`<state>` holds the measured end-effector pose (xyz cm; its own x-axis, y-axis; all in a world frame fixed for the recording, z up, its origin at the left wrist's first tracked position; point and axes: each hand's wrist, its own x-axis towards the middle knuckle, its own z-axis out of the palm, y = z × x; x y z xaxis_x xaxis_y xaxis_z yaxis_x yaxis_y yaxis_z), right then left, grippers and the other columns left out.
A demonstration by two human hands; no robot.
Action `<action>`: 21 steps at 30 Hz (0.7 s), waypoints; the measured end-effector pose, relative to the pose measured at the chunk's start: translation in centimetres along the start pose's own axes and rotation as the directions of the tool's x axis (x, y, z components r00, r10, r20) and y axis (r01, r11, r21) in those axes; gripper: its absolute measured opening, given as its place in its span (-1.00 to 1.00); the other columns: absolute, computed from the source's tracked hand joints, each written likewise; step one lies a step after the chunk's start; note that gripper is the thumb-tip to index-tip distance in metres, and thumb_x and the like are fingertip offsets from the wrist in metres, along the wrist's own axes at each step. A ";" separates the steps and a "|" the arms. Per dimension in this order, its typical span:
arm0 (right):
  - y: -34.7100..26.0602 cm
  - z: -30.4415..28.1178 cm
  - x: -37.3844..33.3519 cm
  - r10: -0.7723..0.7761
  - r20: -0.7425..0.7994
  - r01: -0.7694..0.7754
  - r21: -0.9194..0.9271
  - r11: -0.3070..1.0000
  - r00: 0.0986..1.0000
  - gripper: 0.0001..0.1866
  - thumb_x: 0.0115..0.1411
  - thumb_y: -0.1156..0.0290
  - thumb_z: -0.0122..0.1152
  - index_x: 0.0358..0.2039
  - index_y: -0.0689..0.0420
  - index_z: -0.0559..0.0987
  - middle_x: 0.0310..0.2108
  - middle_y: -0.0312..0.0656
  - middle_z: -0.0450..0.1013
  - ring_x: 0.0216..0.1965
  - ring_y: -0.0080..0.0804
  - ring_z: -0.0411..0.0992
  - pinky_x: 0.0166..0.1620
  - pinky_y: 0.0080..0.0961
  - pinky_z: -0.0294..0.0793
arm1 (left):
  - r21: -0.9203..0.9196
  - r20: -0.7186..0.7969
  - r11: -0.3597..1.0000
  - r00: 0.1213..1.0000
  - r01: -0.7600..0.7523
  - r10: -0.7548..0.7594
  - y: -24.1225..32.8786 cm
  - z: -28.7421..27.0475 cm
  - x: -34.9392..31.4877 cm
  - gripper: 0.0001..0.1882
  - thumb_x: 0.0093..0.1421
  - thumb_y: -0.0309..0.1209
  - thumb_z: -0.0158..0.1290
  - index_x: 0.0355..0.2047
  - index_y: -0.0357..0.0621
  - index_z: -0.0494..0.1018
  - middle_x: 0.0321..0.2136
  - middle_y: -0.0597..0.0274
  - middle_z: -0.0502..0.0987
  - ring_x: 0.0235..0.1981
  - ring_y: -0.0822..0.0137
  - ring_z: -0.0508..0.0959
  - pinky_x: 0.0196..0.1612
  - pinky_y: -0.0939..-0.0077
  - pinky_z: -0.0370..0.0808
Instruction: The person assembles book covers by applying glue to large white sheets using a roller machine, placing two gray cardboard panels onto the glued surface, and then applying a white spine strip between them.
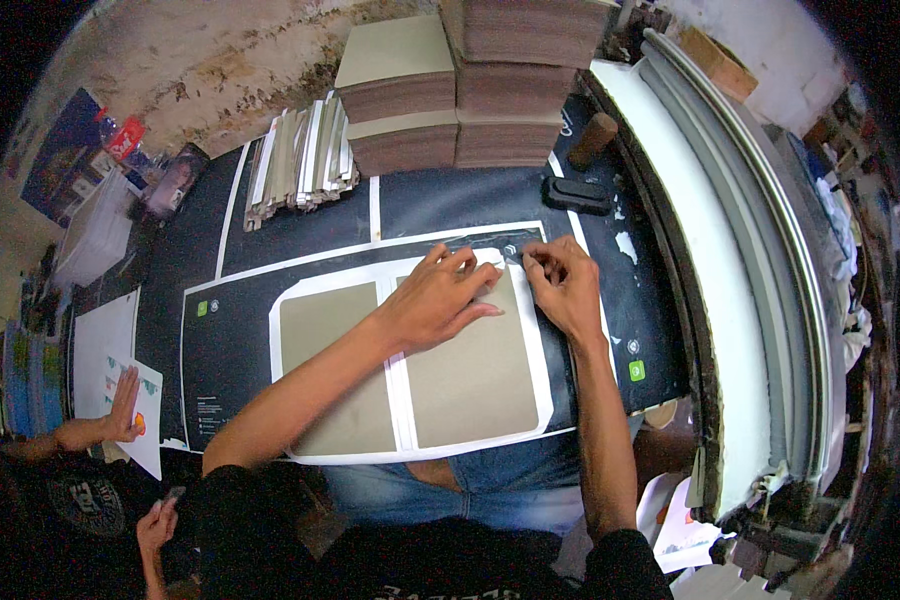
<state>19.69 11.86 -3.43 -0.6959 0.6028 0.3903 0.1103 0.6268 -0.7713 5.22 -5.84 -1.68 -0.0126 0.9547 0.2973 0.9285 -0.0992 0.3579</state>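
While the left hand (440, 300), half-curled, hides part of a greyboard panel (470, 390), the right hand (568, 285) bunches its fingertips by the white sheet (401, 400); what either grips is unclear.

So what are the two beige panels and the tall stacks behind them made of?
Beige panels: probably cardboard with a matt finish, flat, evenly coloured and without shine. Tall stacks: likely cardboard too, also matt, since their sides show many thin layers; thick paper is possible.
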 end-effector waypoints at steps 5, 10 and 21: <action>-0.4 0.3 0.0 -0.072 0.073 0.070 0.027 0.997 0.995 -0.84 0.06 0.48 0.33 -0.33 0.23 0.71 -0.47 -0.14 0.45 -0.43 -0.36 0.43 -0.36 -0.45 0.42 | -0.116 -0.175 0.993 0.983 0.027 -0.047 -0.5 -1.2 1.1 -0.58 0.24 -0.33 0.19 0.05 -0.14 0.37 -0.15 0.15 0.58 0.00 0.09 0.48 0.10 0.08 0.23; -0.2 -0.6 -0.1 -0.046 0.104 0.048 -0.022 0.999 0.993 -0.82 -0.01 0.50 0.32 -0.34 0.22 0.70 -0.40 -0.05 0.51 -0.33 -0.19 0.52 -0.20 -0.36 0.50 | -0.244 -0.068 0.970 0.997 0.013 -0.030 -2.2 -0.2 4.9 -0.45 0.17 -0.46 0.20 0.14 -0.04 0.25 -0.15 0.21 0.61 -0.01 0.15 0.53 0.11 0.14 0.16; 0.1 0.6 0.0 -0.053 0.119 0.052 0.016 0.999 0.991 -0.85 0.04 0.46 0.31 -0.34 0.20 0.69 -0.37 -0.04 0.49 -0.27 -0.13 0.52 -0.16 -0.30 0.50 | -0.177 -0.054 0.984 0.999 0.000 -0.010 -2.4 0.0 4.5 -0.50 0.22 -0.48 0.17 0.14 -0.06 0.26 -0.31 0.21 0.66 -0.16 0.18 0.60 0.05 0.15 0.17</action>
<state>19.30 11.64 -3.83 -0.7803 0.5055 0.3682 0.0628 0.6491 -0.7581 2.91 -1.31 -1.23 -0.0414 0.9392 0.3408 0.8483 -0.1472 0.5087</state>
